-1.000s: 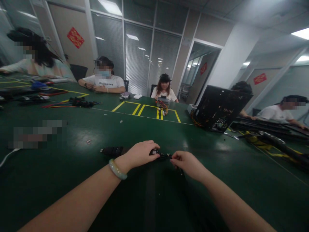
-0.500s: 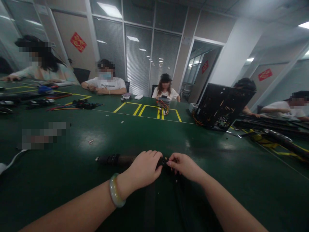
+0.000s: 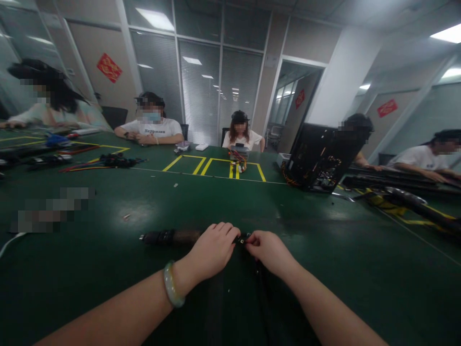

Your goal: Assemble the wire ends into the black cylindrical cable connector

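A dark, cylindrical power screwdriver lies on its side, its narrow metal tip pointing left. My left hand is wrapped over its right part, fingers closed on the body, and a pale green bangle circles that wrist. At the tool's right end, a small dark fitting with a shiny metal bit shows between my hands. My right hand pinches at this end with thumb and forefinger; the piece between the fingertips is mostly hidden. Below the right hand, a dark cable runs toward me.
The green table bears yellow tape outlines. Right of centre stands a black computer case. Cable bundles lie at left, a small device with coloured wires at the far edge, black parts at right. Several people sit around.
The view has turned slightly right. My right fingers have shifted a little at the screwdriver's end, and the metal bit shows more plainly. The left hand keeps its hold.
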`<state>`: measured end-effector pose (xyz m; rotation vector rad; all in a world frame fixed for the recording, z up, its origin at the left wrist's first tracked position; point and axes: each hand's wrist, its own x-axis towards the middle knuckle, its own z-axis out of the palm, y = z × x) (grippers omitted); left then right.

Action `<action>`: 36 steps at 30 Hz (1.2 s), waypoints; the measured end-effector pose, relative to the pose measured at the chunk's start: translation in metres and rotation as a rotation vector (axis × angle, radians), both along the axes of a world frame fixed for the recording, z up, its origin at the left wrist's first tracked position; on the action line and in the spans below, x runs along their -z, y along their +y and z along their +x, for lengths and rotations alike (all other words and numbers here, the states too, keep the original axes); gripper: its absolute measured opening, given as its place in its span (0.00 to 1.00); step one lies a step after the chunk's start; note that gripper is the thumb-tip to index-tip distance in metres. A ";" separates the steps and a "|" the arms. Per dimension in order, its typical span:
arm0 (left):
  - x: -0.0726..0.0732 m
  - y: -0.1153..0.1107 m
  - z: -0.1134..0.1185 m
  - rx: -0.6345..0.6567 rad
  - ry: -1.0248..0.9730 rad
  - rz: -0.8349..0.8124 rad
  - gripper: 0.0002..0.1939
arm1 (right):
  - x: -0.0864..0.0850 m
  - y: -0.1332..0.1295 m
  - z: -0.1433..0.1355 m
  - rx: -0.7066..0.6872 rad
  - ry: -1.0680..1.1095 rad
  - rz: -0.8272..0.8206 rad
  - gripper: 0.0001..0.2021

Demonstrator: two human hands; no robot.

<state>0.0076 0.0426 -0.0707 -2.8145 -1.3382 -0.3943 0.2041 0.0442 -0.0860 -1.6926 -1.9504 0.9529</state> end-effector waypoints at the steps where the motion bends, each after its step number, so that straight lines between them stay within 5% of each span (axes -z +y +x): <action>1: 0.000 0.000 0.002 -0.009 0.007 0.002 0.08 | 0.000 -0.001 -0.001 0.015 -0.009 0.012 0.04; 10: 0.010 0.012 0.020 -0.024 0.098 0.045 0.08 | -0.005 -0.003 -0.002 0.049 -0.028 -0.009 0.05; 21: -0.002 0.003 0.002 0.085 -0.007 -0.049 0.05 | -0.006 -0.005 -0.001 0.016 -0.077 0.129 0.02; 36: 0.002 0.014 -0.004 0.117 -0.148 -0.080 0.05 | 0.004 0.002 -0.002 -0.063 0.043 0.161 0.02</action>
